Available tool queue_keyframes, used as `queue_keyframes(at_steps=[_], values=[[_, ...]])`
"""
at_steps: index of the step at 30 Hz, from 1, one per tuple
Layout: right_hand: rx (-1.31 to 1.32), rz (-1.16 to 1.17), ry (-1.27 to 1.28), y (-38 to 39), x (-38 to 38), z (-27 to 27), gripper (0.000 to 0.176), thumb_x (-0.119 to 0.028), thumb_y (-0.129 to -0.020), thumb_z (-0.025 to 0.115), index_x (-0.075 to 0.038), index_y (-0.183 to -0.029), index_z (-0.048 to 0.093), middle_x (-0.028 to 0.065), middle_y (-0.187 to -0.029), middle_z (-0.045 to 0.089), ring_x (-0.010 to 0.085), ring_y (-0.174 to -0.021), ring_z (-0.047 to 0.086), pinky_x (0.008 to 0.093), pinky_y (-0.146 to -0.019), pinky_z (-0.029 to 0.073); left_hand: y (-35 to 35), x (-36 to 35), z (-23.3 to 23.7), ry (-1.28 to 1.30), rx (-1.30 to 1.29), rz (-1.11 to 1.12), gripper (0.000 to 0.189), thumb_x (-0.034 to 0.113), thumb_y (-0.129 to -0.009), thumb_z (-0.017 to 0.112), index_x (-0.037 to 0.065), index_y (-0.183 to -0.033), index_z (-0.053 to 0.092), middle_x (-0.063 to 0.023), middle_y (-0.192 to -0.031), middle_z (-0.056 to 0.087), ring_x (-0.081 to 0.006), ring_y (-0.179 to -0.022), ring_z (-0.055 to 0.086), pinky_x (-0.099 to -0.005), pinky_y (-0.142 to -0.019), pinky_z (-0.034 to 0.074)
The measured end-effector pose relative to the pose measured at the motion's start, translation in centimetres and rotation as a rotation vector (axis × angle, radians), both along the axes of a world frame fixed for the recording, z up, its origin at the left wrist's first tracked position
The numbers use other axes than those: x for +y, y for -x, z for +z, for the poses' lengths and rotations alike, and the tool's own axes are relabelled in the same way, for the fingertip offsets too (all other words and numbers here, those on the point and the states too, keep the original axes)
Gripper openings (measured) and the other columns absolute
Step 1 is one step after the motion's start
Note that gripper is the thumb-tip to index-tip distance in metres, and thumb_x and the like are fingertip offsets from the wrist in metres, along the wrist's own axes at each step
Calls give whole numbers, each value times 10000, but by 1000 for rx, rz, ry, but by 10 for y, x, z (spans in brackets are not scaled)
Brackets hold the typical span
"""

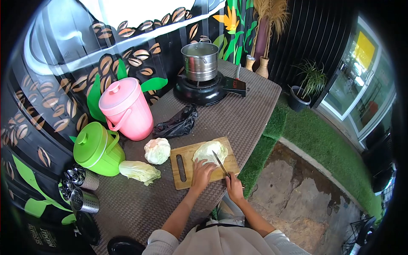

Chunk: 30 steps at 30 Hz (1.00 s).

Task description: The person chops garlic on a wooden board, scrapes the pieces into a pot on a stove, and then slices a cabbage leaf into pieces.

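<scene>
On a wooden cutting board (183, 185) lies a pale green cabbage leaf (216, 148), spread fairly flat. The fingers of my left hand (203, 174) hold down its near edge. My right hand (234, 188) is closed around the handle of a knife (220, 162), whose blade points away from me across the leaf. Left of the board sits a round head of cabbage (157, 151). An elongated napa cabbage (139, 171) lies beside it, nearer to me.
A pink lidded jug (129, 112) and a green lidded jug (98, 151) stand at the left. Behind the board lies a black plastic bag (177, 122). A steel pot (199, 63) sits on a black stove (199, 91). Metal cutlery holders (85, 200) stand near left.
</scene>
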State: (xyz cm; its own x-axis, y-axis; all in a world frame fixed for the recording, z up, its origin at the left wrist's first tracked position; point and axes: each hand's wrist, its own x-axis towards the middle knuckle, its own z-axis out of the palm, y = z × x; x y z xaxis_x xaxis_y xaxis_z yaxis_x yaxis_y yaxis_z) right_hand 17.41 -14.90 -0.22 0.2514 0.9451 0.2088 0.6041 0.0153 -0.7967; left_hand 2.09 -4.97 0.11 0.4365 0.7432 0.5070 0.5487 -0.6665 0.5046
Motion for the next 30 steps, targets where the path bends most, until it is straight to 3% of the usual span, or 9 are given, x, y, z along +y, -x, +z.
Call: queue_keyframes(at_steps=[7, 12, 14, 22, 24, 27, 30], values=[[-107, 17, 36, 0, -5, -6, 210, -155, -971, 455, -5, -1117, 469, 278, -893, 608, 461, -782, 599, 509, -646, 472, 3, 1, -6, 37, 50, -17, 186, 220, -871, 626, 135, -995, 734, -24, -1099, 676, -265, -1171, 512, -525, -1118, 200], [-309, 21, 174, 1, -4, -6, 190, -187, -976, 449, -14, -1050, 422, 240, -744, 619, 426, -652, 613, 503, -556, 491, 1, -1, -1, 29, 70, 5, 204, 288, -865, 646, 146, -970, 748, -22, -1090, 683, -263, -1176, 513, -526, -1117, 195], [-349, 22, 221, 3, -4, -7, 205, -197, -975, 447, -11, -1056, 418, 236, -757, 627, 416, -645, 624, 498, -542, 504, 0, 0, -3, 58, 50, 2, 214, 308, -861, 655, 145, -961, 752, -32, -1114, 668, -264, -1194, 498, -523, -1115, 198], [-359, 13, 267, 5, -5, -9, 215, -211, -980, 438, -8, -1040, 397, 229, -721, 628, 416, -634, 631, 499, -533, 515, 0, 1, 3, -4, 27, 36, 188, 278, -865, 651, 137, -933, 755, -74, -1172, 624, -276, -1222, 465, -524, -1103, 218], [-299, 37, 200, 0, -3, -4, 182, -195, -981, 437, -22, -991, 382, 247, -657, 599, 435, -615, 610, 524, -524, 479, -1, 2, 2, -2, 3, 39, 173, 261, -863, 652, 137, -927, 755, -82, -1176, 622, -279, -1217, 468, -522, -1100, 222], [-284, 58, 140, -3, 3, 3, 180, -197, -982, 433, -25, -991, 382, 253, -655, 593, 448, -618, 604, 531, -528, 476, -3, 9, 9, 147, 50, 39, 147, 222, -847, 656, 116, -875, 754, -96, -1196, 613, -281, -1206, 473, -533, -1093, 220], [-326, 50, 143, -5, 10, 6, 183, -202, -984, 427, -25, -990, 382, 254, -653, 591, 449, -614, 602, 531, -526, 477, -10, 19, 17, 237, 152, 56, 227, 223, -814, 676, 70, -976, 720, -94, -1254, 578, -276, -1216, 459, -563, -1102, 188]])
